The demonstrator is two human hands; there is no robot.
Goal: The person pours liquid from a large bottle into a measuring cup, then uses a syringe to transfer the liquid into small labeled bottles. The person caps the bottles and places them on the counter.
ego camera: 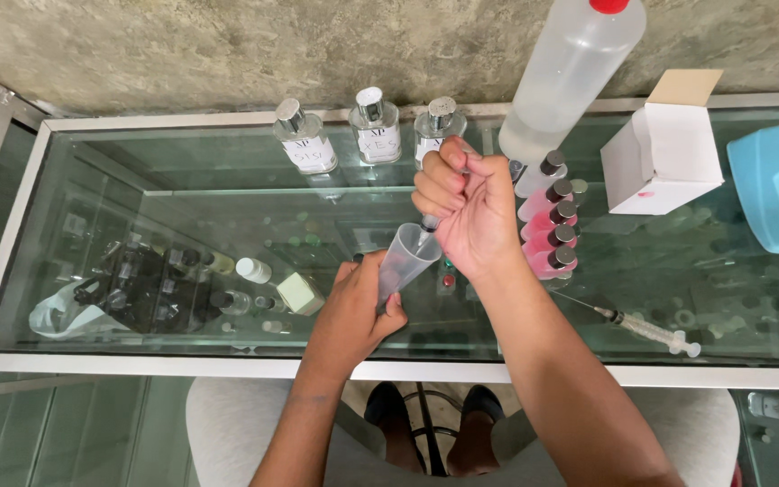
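Clear plastic fills my left hand [353, 311]: I grip the measuring cup [405, 260] by its lower end, tilted toward my right hand [466, 212], which is fisted around a small syringe [429, 223] whose tip sits in the cup's mouth. I judge I'm mid-transfer of liquid between the two; next calls for a steady push or pull of the plunger. Beyond my right hand stand three perfume bottles [373, 126]; just right of it, pink vials [552, 234]; nearer me on the glass worktop [182, 225], a second syringe [646, 326].
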